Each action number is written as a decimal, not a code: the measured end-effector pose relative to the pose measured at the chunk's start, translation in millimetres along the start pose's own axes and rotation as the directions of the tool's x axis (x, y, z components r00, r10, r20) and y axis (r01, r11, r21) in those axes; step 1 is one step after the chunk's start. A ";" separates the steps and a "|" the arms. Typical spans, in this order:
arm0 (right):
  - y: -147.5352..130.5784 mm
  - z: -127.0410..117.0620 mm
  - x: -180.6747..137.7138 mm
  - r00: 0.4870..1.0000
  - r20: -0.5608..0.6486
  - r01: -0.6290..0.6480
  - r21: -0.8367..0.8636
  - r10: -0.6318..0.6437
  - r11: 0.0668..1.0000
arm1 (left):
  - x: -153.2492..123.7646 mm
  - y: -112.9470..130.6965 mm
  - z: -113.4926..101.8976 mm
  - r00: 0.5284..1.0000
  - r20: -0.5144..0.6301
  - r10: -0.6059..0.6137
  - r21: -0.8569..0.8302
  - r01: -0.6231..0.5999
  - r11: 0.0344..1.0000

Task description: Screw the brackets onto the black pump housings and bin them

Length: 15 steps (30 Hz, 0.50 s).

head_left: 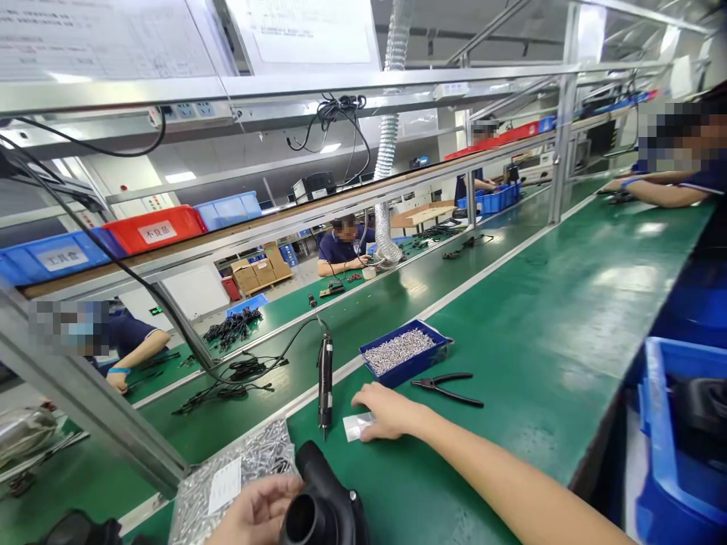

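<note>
The left hand [258, 511] is cupping a black plastic housing [321, 503] at the near edge of the green worktop [511, 325], fingers wrapped against its side with its round opening facing the camera. The right hand [386, 410] is lying flat, fingers spread and pressing on a small clear packet [357, 425] just up and to the right of the housing, so it is holding nothing in a grip. The electric screwdriver [325, 378] is hanging tip-down between the two hands, its long axis upright and nearer the right hand, with the blue screw tray [406, 352] and black pliers [448, 387] just beyond.
</note>
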State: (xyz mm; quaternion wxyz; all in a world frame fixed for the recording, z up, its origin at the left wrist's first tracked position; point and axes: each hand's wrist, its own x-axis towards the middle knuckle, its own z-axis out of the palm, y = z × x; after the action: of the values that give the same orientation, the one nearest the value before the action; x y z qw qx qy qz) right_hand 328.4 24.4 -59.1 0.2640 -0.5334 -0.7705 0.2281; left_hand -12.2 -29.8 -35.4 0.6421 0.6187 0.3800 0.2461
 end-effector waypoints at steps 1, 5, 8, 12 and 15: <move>2.4 1.8 -3.0 1.000 0.028 0.005 -0.030 -0.004 1.000 | 7.7 2.5 -4.8 1.000 0.003 0.010 -0.002 -0.010 1.000; 4.2 7.0 -1.0 0.996 0.070 0.060 -0.050 -0.056 0.997 | 51.2 15.6 -10.6 0.986 -0.029 0.163 0.300 -0.147 0.943; 2.5 7.4 1.0 0.994 -0.008 0.107 -0.011 -0.107 0.994 | 88.4 18.2 -2.3 0.935 -0.084 0.344 0.381 -0.289 0.878; -3.3 6.4 -1.8 0.980 -0.158 0.134 0.063 -0.122 0.989 | 124.1 4.4 8.1 0.895 -0.036 0.444 0.344 -0.406 0.847; -14.7 9.1 -4.2 0.962 -0.246 0.152 0.120 -0.119 0.981 | 137.0 -12.6 11.0 0.921 -0.097 0.377 0.212 -0.351 0.912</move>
State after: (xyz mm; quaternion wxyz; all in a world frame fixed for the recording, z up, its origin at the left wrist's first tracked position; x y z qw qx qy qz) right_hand 313.4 15.0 -57.4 0.4057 -0.4833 -0.7505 0.1965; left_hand 75.3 69.8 -73.4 0.4953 0.7190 0.3224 0.3658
